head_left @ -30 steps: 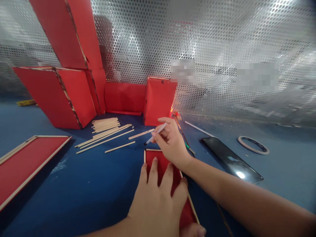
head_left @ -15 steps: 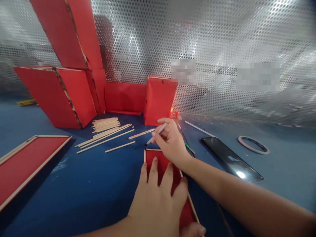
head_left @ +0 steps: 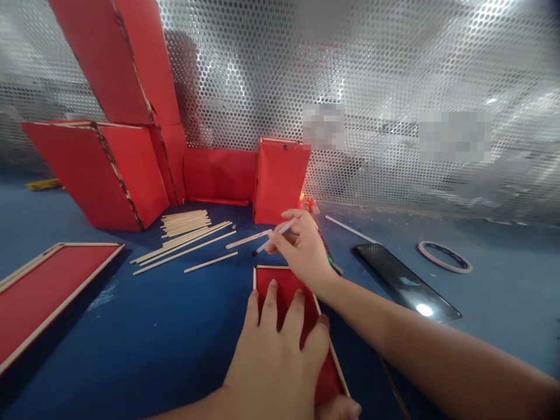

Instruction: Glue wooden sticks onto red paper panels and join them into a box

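A thin translucent white stick with a blackened tip, apparently a hot glue stick [head_left: 276,234], is pinched between the thumb and fingers of my right hand [head_left: 303,248]. Its dark tip points down-left, just above the far left corner of a red panel [head_left: 280,279]. Thin wooden strips edge this panel, and a dark spot marks that corner. My left hand [head_left: 273,356] lies palm down across the panel with its fingers spread, the thumb near the lower right edge. Beyond the hands, a flat wooden stick [head_left: 247,240] rests on the blue table.
Several thin wooden sticks [head_left: 186,224] lie behind to the left. Red box structures [head_left: 126,175] and a red block [head_left: 280,181] stand by the perforated metal wall. Another framed red panel [head_left: 48,291] lies left. At right are a phone [head_left: 405,280], a white stick [head_left: 352,229] and a ring [head_left: 445,257].
The glue stick's dark tip has shifted slightly left and is a little farther above the panel corner. My left hand stays spread on the panel. The whole view has moved slightly.
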The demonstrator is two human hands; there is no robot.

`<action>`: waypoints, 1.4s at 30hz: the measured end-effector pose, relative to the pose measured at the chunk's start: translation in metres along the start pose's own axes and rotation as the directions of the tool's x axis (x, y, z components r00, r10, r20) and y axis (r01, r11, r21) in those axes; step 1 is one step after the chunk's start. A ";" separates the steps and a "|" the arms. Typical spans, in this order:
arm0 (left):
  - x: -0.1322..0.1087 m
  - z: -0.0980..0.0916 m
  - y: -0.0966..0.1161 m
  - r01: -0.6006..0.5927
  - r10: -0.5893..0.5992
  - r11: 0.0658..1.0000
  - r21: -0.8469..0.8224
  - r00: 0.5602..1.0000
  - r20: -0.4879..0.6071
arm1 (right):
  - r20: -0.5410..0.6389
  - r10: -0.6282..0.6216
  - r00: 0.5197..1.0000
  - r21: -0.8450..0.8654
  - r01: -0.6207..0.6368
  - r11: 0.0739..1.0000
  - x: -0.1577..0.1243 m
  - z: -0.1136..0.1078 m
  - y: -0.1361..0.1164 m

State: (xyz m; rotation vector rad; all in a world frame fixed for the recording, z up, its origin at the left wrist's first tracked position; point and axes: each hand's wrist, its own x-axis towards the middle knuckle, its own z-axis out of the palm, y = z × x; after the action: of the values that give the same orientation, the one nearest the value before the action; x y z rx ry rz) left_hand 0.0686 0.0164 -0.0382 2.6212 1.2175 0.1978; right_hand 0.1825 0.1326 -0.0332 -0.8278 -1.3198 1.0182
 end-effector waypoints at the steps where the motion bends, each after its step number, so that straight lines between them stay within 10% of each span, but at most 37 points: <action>1: 0.000 0.000 0.000 0.002 -0.002 1.000 0.001 1.000 0.009 | -0.060 0.034 0.998 0.047 -0.031 0.998 0.004 -0.001 -0.003; 9: 0.002 -0.009 0.003 0.015 -0.014 1.000 -0.014 0.995 0.098 | -0.330 0.081 0.941 0.252 0.004 0.968 0.050 -0.039 -0.052; 15: 0.004 -0.016 0.006 0.025 -0.023 1.000 -0.016 0.991 0.135 | -0.555 0.173 0.814 0.375 0.058 0.925 0.113 -0.076 -0.078; 23: 0.003 0.006 -0.008 -0.073 0.088 0.976 0.204 0.994 -0.062 | -0.652 0.269 0.709 0.365 -0.018 0.931 0.148 -0.091 -0.033; 28: 0.002 0.033 -0.023 -0.138 0.282 0.896 0.422 0.911 -0.302 | -0.673 0.246 0.698 0.250 -0.099 0.963 0.144 -0.093 -0.007; 42: 0.003 0.034 -0.027 -0.140 0.364 0.829 0.542 0.870 -0.333 | -0.692 0.120 0.712 -0.053 -0.216 0.975 0.138 -0.093 0.017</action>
State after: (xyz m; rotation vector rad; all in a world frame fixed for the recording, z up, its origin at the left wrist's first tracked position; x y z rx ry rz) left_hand 0.0585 0.0299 -0.0782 3.3407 1.1414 0.6082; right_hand 0.2682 0.2739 -0.0072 -1.2968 -0.6708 0.6484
